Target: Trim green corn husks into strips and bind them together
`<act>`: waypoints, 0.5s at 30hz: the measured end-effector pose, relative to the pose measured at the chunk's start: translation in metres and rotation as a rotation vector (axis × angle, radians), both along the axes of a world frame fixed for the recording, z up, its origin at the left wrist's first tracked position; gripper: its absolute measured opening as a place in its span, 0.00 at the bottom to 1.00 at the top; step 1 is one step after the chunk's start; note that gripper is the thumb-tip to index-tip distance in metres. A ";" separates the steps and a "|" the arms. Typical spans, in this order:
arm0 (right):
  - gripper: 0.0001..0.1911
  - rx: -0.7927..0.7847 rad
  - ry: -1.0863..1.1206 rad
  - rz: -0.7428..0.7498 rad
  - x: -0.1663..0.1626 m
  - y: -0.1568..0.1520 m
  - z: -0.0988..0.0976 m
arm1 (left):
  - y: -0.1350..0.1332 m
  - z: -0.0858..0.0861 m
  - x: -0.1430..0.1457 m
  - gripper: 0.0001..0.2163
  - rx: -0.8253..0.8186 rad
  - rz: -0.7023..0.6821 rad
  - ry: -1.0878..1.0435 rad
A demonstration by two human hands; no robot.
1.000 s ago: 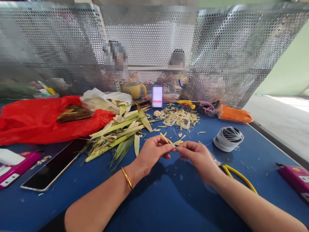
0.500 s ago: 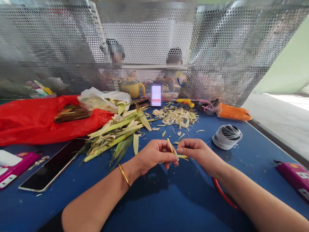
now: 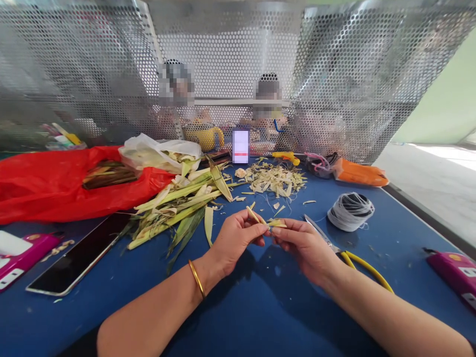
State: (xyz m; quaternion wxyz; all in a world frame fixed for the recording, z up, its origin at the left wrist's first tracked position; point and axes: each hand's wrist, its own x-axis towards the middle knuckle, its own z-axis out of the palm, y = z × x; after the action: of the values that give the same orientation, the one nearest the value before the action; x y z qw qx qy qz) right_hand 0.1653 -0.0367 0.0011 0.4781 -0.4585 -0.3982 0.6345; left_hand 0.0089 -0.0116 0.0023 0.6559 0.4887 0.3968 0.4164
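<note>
My left hand (image 3: 240, 232) is closed, thumb and fingers pinching a folded, pale corn husk strip (image 3: 253, 214) that sticks up above the fingertips. Close beside it, my right hand (image 3: 299, 240) pinches the strip's yellowish end (image 3: 277, 223) between thumb and forefinger. The fingertips of both hands nearly meet over the blue table (image 3: 230, 317). Scissors (image 3: 342, 252) with a yellow handle lie just beyond my right wrist, partly hidden by it. A loose piece of husk (image 3: 208, 223) rests left of my left hand.
Left stand a heap of corn husks (image 3: 178, 208), a red bag (image 3: 55, 183) and a dark phone (image 3: 80, 255). Husk scraps (image 3: 277, 178) lie ahead, before an upright lit phone (image 3: 241, 146) and a perforated metal screen (image 3: 230, 54). Right is a white cord roll (image 3: 349, 212).
My right hand has turned more palm-up and pinches the strip's end closer to my left fingers. The strip's upright part leans further left. More of the scissors shows beside my right wrist.
</note>
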 end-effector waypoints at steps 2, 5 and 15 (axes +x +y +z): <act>0.09 -0.009 -0.009 -0.004 -0.001 0.000 0.001 | 0.000 0.000 0.001 0.08 0.046 0.022 0.041; 0.12 -0.036 -0.054 0.003 -0.002 0.001 -0.001 | 0.000 0.000 0.001 0.06 0.075 0.040 0.104; 0.09 0.562 -0.825 -0.054 0.003 -0.002 0.003 | 0.003 -0.004 -0.001 0.04 0.119 0.024 0.226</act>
State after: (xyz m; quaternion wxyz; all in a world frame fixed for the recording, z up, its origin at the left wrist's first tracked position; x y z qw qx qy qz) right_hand 0.1685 -0.0391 0.0038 0.4020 -0.5349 -0.6977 0.2560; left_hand 0.0081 -0.0087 -0.0015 0.5719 0.5657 0.4486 0.3896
